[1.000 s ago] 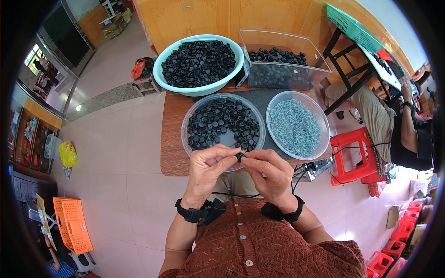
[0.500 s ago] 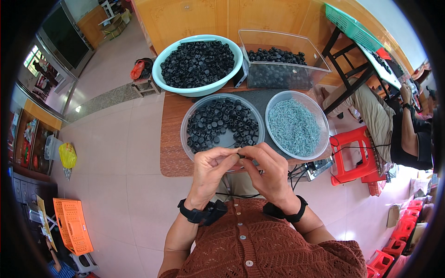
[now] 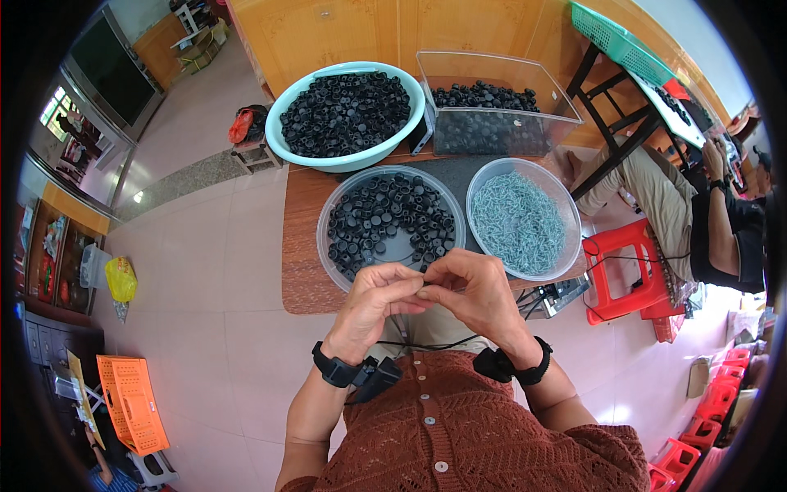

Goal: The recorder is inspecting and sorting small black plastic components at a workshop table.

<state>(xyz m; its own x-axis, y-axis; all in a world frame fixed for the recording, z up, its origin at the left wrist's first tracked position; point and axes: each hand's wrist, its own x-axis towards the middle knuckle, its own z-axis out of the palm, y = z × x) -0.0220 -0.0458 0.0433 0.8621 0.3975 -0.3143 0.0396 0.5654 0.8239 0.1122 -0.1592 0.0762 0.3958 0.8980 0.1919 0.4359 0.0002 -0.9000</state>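
Note:
My left hand (image 3: 374, 300) and my right hand (image 3: 475, 297) meet fingertip to fingertip over the near edge of a round clear tub (image 3: 325, 261). Both are closed in a pinch; whatever sits between the tips is small and mostly covered by the fingers. Inside the tub lie many small black plastic caps (image 3: 381, 220), spread around a bare patch of its bottom. To the right, a second clear tub (image 3: 574, 246) is filled with small silvery-green screws (image 3: 518, 225). Each wrist wears a black strap with a dark block on it.
Behind the tubs stand a pale turquoise basin (image 3: 283, 148) heaped with black parts and a clear rectangular bin (image 3: 504, 129) of similar parts. All rest on a brown wooden table (image 3: 303, 283). A red stool (image 3: 619, 262) and a seated person (image 3: 721, 238) are at the right.
My right fingers have closed in tighter against the left fingertips, and the dark bit seen between them is now mostly hidden. Tubs and basin appear shifted very slightly left.

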